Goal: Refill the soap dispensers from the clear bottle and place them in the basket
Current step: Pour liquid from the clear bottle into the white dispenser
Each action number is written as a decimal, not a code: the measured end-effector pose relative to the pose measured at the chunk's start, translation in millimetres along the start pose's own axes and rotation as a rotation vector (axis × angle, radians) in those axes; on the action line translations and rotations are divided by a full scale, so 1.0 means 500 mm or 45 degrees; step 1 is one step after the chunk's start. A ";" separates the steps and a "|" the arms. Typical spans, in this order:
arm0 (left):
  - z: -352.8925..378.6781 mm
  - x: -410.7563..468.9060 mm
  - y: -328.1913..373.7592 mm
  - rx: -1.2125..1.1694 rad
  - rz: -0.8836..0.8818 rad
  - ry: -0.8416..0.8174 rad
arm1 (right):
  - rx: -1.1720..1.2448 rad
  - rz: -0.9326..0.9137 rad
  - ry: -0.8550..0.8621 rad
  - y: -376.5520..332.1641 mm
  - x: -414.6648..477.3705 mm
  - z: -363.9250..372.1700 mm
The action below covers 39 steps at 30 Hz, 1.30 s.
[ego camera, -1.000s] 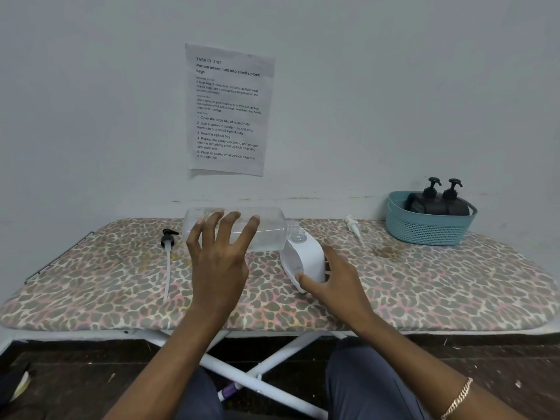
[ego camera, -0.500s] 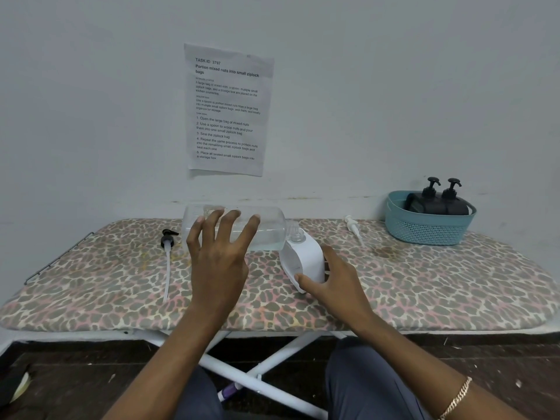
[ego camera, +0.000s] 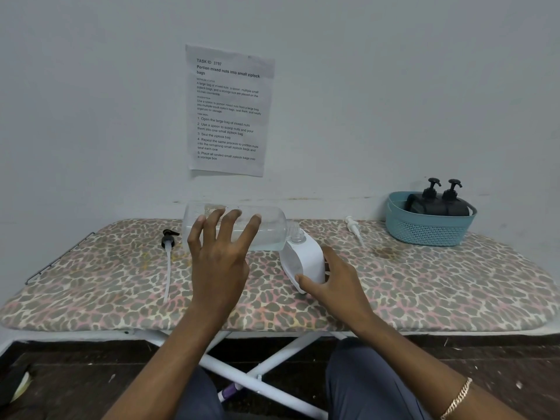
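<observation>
My left hand [ego camera: 218, 262] grips the clear bottle [ego camera: 272, 228], which lies level above the board with a little liquid in it. Its neck meets the open neck of the white soap dispenser [ego camera: 306, 259]. The dispenser stands tilted on the ironing board [ego camera: 424, 283], with my right hand [ego camera: 336, 283] holding its lower side. At the back right is a teal basket [ego camera: 430, 231] holding two black pump dispensers [ego camera: 439, 204].
A black pump head with a long tube [ego camera: 168, 237] lies on the board left of the bottle. A white pump head [ego camera: 353, 227] lies between the dispenser and the basket. A printed sheet [ego camera: 228, 110] hangs on the wall. The board's white legs cross below.
</observation>
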<state>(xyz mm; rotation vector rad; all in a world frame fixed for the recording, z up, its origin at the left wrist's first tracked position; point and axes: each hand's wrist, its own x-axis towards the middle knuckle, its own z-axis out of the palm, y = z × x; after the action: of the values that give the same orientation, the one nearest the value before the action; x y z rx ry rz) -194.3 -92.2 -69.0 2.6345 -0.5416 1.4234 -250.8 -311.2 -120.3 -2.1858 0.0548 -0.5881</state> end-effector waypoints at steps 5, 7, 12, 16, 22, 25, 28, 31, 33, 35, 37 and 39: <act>-0.002 0.001 0.001 -0.002 0.000 0.001 | -0.004 0.002 -0.004 0.003 0.001 0.000; -0.002 0.001 0.001 -0.007 -0.003 0.005 | -0.002 0.001 0.003 0.003 0.001 0.001; -0.001 0.001 0.002 -0.003 -0.004 0.000 | 0.000 -0.008 0.010 0.001 0.001 0.001; -0.003 0.002 0.003 0.006 -0.001 -0.004 | -0.005 -0.006 0.009 0.001 0.000 0.001; -0.004 0.001 0.004 0.006 -0.004 -0.014 | -0.027 -0.004 0.003 0.000 0.001 0.001; -0.004 0.001 0.004 0.007 -0.001 -0.012 | -0.031 -0.005 0.002 0.000 0.002 0.001; -0.004 0.001 0.005 0.005 0.000 -0.013 | -0.033 -0.003 0.000 0.001 0.001 0.000; -0.004 0.001 0.005 0.003 0.000 -0.016 | -0.029 0.007 -0.001 0.000 0.002 -0.001; -0.004 0.001 0.005 0.002 0.003 -0.014 | -0.027 0.011 -0.007 -0.001 0.002 -0.002; -0.005 0.001 0.005 0.002 0.005 -0.012 | -0.025 0.008 -0.010 -0.002 0.002 -0.002; -0.005 0.001 0.005 0.000 0.003 -0.015 | -0.018 0.009 -0.014 -0.001 0.002 -0.002; -0.005 0.001 0.005 -0.001 0.003 -0.019 | -0.003 0.013 -0.021 -0.001 0.002 -0.003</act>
<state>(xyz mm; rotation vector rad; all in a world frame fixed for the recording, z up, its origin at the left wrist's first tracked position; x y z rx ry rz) -196.8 -94.0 -67.3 2.6464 -0.5471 1.4050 -250.9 -312.2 -118.6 -2.1914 0.0578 -0.5644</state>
